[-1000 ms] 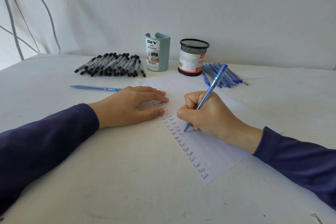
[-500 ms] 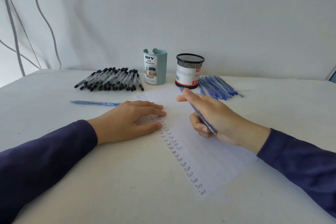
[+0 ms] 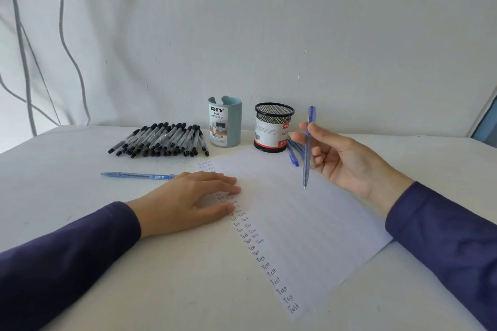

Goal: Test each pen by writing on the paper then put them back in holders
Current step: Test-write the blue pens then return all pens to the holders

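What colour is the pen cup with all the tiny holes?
The mesh cup is black, with a white and red label, seen in the head view.

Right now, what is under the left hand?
The left hand rests on the paper edge. Some written "Test" words run beneath its fingers; those are covered and cannot be read.

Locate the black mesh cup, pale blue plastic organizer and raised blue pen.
Black mesh cup [image 3: 274, 114], head view, mesh wall.
Pale blue plastic organizer [image 3: 235, 126], head view, side wall.
Raised blue pen [image 3: 306, 166], head view, barrel.

Grey cables [image 3: 25, 67] (far left) hang against the wall [image 3: 269, 21].
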Demonstrator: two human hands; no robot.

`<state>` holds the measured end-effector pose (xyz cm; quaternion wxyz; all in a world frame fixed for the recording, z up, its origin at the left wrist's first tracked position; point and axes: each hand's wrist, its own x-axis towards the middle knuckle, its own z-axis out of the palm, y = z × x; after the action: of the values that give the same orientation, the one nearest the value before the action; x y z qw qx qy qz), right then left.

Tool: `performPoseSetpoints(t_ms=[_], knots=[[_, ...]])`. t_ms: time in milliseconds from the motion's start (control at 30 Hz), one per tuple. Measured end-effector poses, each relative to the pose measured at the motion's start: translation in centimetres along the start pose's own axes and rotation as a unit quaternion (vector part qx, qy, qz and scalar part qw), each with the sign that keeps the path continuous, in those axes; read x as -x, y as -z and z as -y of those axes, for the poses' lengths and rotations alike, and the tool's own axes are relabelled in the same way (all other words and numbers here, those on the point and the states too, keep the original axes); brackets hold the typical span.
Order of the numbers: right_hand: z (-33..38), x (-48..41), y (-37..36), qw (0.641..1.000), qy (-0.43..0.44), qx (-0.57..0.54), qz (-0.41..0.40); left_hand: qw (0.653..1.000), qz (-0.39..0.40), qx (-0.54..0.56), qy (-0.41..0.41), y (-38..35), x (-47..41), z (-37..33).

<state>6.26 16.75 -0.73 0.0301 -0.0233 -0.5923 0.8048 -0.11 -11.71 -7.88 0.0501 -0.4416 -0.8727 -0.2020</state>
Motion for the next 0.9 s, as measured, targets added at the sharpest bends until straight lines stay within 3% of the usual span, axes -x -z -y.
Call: performPoseSetpoints(t_ms=[133, 233, 333, 500, 633, 767, 900], knots=[[1.4, -0.7, 1.3, 0.998, 0.064, -0.01, -0.005, 1.0, -0.003, -0.004, -0.002, 0.1, 0.0, -0.1], [1.7, -2.0, 2.9, 0.977, 0.16, 0.135, -0.042, 1.0, 0.001, -0.005, -0.001, 0.0, 0.0, -0.1], [0.5, -3.4, 4.3, 0.897, 0.255, 0.351, -0.088, 1.0, 0.0, -0.007, 0.0, 0.0, 0.0, 0.0], [-2.1, -5.7, 5.5, 0.772, 0.3, 0.559, -0.045, 1.0, 0.0, -0.006, -0.002, 0.0, 0.0, 0.0], [-3.6, -6.9, 5.4, 0.746, 0.262, 0.607, -0.075, 1.0, 0.003, -0.009, -0.005, 0.0, 0.0, 0.0], [-4.0, -6.2, 5.2, 0.751, 0.186, 0.627, -0.09, 1.0, 0.011, -0.012, -0.01, 0.3, 0.1, -0.2], [-3.5, -5.3, 4.5, 0.749, 0.222, 0.616, -0.098, 0.999, -0.036, -0.002, 0.017, 2.5, 0.1, 1.4]])
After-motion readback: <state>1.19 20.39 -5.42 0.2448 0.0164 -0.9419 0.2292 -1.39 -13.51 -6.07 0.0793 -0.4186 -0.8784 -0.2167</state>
